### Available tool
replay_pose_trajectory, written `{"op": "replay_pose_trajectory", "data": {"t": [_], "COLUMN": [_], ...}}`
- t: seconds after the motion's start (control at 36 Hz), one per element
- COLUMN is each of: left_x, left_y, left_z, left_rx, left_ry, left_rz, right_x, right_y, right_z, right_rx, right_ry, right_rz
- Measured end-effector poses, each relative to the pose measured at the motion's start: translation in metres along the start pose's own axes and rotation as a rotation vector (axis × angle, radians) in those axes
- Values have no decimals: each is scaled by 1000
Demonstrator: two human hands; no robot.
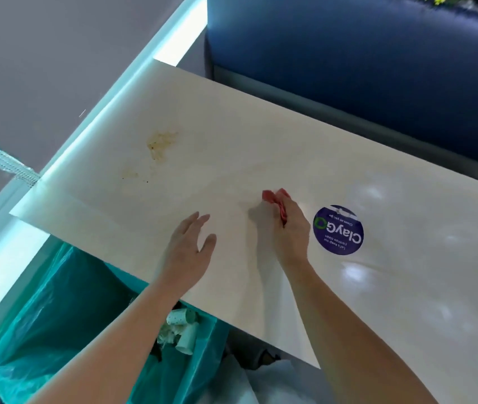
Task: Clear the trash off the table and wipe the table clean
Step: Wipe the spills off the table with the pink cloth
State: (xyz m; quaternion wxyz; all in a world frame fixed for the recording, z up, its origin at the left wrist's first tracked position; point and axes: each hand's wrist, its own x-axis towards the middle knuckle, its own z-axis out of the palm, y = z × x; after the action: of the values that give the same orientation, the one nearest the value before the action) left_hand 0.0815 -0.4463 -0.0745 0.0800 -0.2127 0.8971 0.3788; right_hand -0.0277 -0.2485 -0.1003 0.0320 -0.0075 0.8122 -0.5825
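Observation:
A white table (232,147) carries a brown smear (160,142) and smaller brownish marks (132,174) toward its far left. My right hand (291,228) grips a bunched red cloth (275,199) at the table's middle, well to the right of the stains. My left hand (191,243) hovers over the near edge with fingers straight and spread, holding nothing. Below the table's near left edge a bin with a teal bag (57,310) holds crumpled paper cups (182,330).
A round purple sticker (338,230) lies flat on the table right of my right hand. A blue upholstered bench (363,68) runs along the table's far side. A glowing light strip (100,112) borders the left end.

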Motion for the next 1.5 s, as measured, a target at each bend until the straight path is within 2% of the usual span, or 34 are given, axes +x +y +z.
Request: {"op": "replay_pose_trajectory", "data": {"t": [0.08, 0.14, 0.25, 0.31, 0.39, 0.42, 0.5, 0.58, 0.67, 0.78, 0.92, 1.03, 1.14, 1.19, 1.36, 1.5], "left_x": [15, 25, 39, 44, 49, 52, 62, 71, 78, 99, 150, 192, 214, 219, 246, 268], "left_y": [12, 16, 21, 25, 38, 42, 47, 45, 46, 59, 105, 153, 200, 218, 241, 215], "left_z": [11, 15, 19, 22, 25, 27, 43, 64, 81, 91, 103, 127, 164, 182, 195, 166], "left_rx": [8, 32, 6, -17, 103, 174, 429, 545, 604, 605, 618, 627, 691, 699, 686, 697], "left_ry": [-11, -11, 56, 142, 234, 230, 134, 4, -17, -73, -119, -177, -262, -271, -191, -63], "left_rz": [19, 22, -9, -15, 92, 144, 235, 154, 196, 329, 371, 448, 599, 614, 510, 368], "right_x": [10, 14, 14, 17, 29, 35, 53, 84, 115, 138, 155, 167, 180, 187, 205, 215], "right_y": [27, 34, 15, -2, -20, -23, -20, 3, 35, 61, 71, 82, 87, 87, 83, 80], "right_z": [13, 33, 68, 70, 53, 44, 5, -52, -111, -167, -194, -197, -192, -187, -171, -156], "right_rx": [-190, -235, -111, -14, 264, 289, 159, -153, -479, -686, -878, -933, -918, -916, -894, -925], "right_ry": [-4, -10, -171, -186, -213, -200, -118, -57, -26, 57, 10, -55, -47, -40, -68, -91], "right_rz": [-54, -29, 12, 24, 186, 193, 40, -94, 10, 91, 141, 141, 104, 82, 38, -25]}}
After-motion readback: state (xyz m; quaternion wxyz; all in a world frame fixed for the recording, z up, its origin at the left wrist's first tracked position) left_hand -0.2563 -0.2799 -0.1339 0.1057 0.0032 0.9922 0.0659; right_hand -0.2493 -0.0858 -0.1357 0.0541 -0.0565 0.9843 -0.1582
